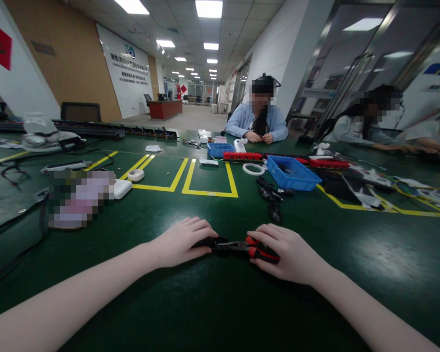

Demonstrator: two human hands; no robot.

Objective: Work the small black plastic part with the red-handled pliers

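Note:
Red and black pliers lie in the grip of my right hand, jaws pointing left. My left hand is closed on a small black object, which is partly hidden by its fingers. The metal jaws meet or overlap the right end of that black object; whether they clamp it cannot be made out. Both hands are low over the green table, close to each other.
Beyond my hands lie black cables, a blue tray, a white ring and yellow tape outlines. To the left are a white box and a tape roll. A person sits opposite; others sit at right.

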